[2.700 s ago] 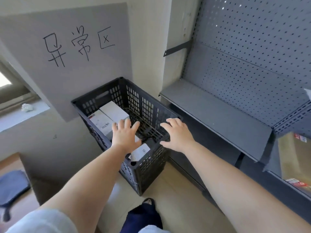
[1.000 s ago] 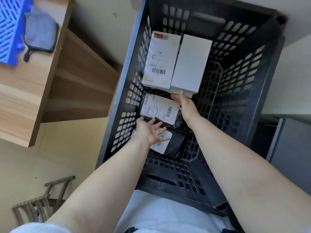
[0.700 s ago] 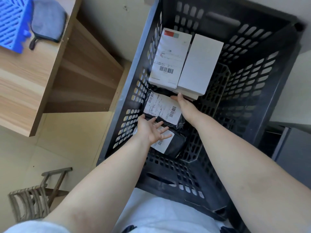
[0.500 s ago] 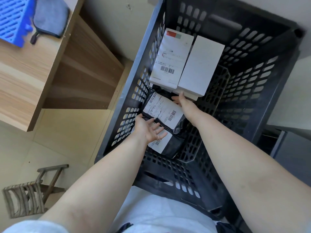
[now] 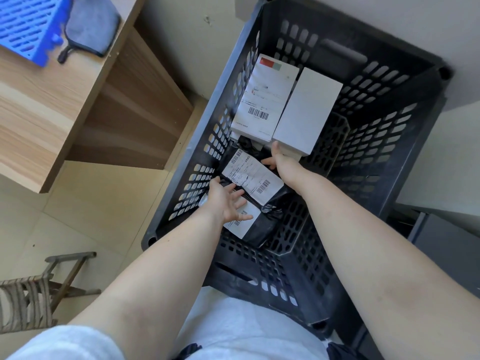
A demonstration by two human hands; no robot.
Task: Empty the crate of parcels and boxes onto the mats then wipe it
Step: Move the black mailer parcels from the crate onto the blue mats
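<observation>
Both arms have gone from hovering at the rim of the black crate (image 5: 405, 131) to reaching deep inside it, and over the last second the upper black parcel (image 5: 255, 179) has tilted and risen slightly between the hands. The left hand (image 5: 228, 201) lies with fingers spread and straight against that parcel's near edge, above a 2nd black parcel (image 5: 255, 224). The right hand (image 5: 279, 159) is at the parcel's far end, just below 2 white boxes (image 5: 288, 105); whether its fingers curl under cannot be told. Judging from this, the 1st lift is starting, all 4 items are still in the crate, and the blue mat (image 5: 26, 24) and grey cloth (image 5: 91, 29) wait on the wooden table (image 5: 39, 107).
</observation>
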